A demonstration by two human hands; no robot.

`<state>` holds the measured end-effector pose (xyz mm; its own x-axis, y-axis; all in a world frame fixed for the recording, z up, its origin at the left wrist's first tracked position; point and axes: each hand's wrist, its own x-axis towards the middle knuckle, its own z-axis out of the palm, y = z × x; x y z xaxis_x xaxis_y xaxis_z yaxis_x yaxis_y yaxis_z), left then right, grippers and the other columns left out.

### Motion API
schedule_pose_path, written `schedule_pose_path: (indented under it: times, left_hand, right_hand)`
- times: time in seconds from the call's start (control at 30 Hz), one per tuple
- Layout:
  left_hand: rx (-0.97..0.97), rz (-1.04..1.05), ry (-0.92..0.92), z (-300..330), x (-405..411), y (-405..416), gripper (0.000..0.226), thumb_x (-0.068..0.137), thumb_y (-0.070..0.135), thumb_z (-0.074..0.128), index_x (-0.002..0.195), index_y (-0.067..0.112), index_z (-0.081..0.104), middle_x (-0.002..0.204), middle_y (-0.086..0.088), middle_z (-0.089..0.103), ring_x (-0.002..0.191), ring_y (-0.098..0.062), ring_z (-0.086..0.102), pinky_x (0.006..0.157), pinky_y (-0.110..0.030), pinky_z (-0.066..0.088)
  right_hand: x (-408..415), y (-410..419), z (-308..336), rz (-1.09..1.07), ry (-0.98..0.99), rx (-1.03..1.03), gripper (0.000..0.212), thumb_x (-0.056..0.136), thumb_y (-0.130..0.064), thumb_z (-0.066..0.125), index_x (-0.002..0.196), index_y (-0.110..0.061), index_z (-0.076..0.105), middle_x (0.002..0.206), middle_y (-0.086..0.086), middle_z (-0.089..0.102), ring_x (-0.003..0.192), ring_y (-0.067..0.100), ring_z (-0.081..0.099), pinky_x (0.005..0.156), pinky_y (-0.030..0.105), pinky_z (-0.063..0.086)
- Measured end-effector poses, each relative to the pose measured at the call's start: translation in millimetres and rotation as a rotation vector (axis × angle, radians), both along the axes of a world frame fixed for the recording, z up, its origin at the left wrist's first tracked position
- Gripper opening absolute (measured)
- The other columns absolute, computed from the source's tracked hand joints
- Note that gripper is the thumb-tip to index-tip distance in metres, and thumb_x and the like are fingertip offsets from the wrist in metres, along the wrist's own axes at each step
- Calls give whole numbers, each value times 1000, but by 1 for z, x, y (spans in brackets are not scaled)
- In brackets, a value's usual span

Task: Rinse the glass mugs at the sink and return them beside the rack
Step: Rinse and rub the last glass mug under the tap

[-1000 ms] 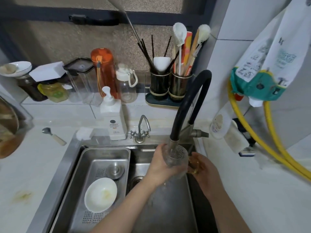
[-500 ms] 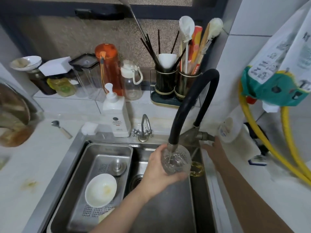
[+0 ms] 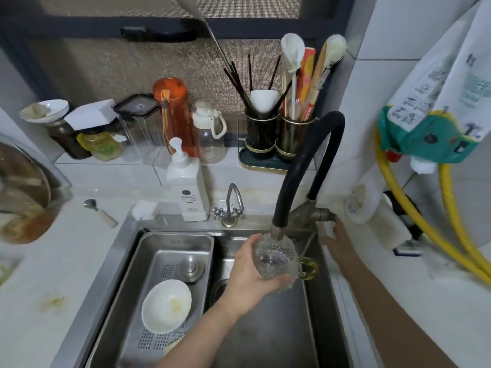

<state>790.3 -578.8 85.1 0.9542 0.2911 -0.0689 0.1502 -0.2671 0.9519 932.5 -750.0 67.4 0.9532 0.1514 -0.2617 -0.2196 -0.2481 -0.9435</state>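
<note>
glass mug (image 3: 275, 258) with an amber handle is sitting right under the black faucet's nozzle (image 3: 277, 231), low centre of the frame, above the sink (image 3: 313, 328). left hand (image 3: 248, 274) is gripping its body. right hand (image 3: 336, 241), fingers extended, is reaching toward the faucet lever (image 3: 322, 214) at centre right.

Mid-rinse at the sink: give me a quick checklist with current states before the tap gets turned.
1. Left hand grips glass mug: ok.
2. Mug mouth under black faucet spout: ok.
3. Mug over sink basin, not the counter: ok.
4. Right hand at tap lever: ok, touching or not cannot tell.
5. Water running: cannot tell.
6. White bowl clear of the mug: ok.
</note>
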Motion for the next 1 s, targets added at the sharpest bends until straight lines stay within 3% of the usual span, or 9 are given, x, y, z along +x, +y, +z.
schedule_pose_path:
  times: [0.13,0.27,0.33,0.43,0.57,0.67,0.8,0.9,1.0]
  left_hand:
    - [-77,5,31,1,-4,8,63,59,7,88,99,36,49,101,15,61,91,19,55,73,1,40]
    - [-206,13,132,-1,-9,15,50,65,7,85,92,31,50,94,16,59,83,10,60,68,1,40]
    - [-284,11,181,-1,-14,18,49,68,20,84,106,23,53,103,10,61,95,1,57,74,-3,39]
    - [-344,-1,268,-4,-25,24,82,75,42,75,141,18,34,131,0,50,114,-12,51,90,-17,40]
    - [-495,3,331,-2,-40,33,65,88,35,61,144,20,32,120,1,50,89,-5,51,67,-21,44]
    - [-523,-31,372,-4,-49,42,58,88,33,60,140,26,37,122,0,50,88,-5,50,62,-26,44]
    - [-519,-46,396,1,-58,51,44,90,39,57,130,25,47,128,-6,51,96,-15,54,63,-30,51]
    - [-436,-63,445,-1,-59,60,31,89,54,49,104,29,60,110,-6,62,94,-21,60,68,-33,52]
    - [-422,-71,524,-2,-63,62,47,83,69,44,98,30,63,92,-6,67,80,-22,64,64,-32,52]
  right_hand:
    - [-46,6,9,58,77,54,34,95,-4,49,127,-17,52,129,2,55,109,18,57,95,31,45]
    - [-103,12,7,11,95,166,22,95,-19,51,110,-21,67,112,7,71,103,22,67,94,44,52]
    - [-130,16,10,7,49,206,29,89,-28,55,118,-26,63,111,-2,72,105,13,67,93,36,52]
    - [-152,24,9,-48,-3,174,31,92,-23,56,121,-34,56,103,-7,74,100,7,68,88,28,52]
    - [-163,31,10,-201,51,141,27,96,-16,53,119,-28,59,97,4,74,92,18,70,72,29,57]
    - [-169,35,15,-291,100,138,19,96,-14,54,110,-23,62,97,10,73,88,26,70,67,34,59]
    - [-179,43,20,-324,106,71,14,95,-19,55,103,-19,67,91,10,73,85,27,69,77,41,55]
    - [-191,52,23,-304,100,77,15,95,-25,55,89,-21,68,86,9,73,81,26,68,72,36,50]
    - [-203,55,24,-296,85,74,22,93,-31,58,88,-13,69,76,7,72,63,16,67,64,32,47]
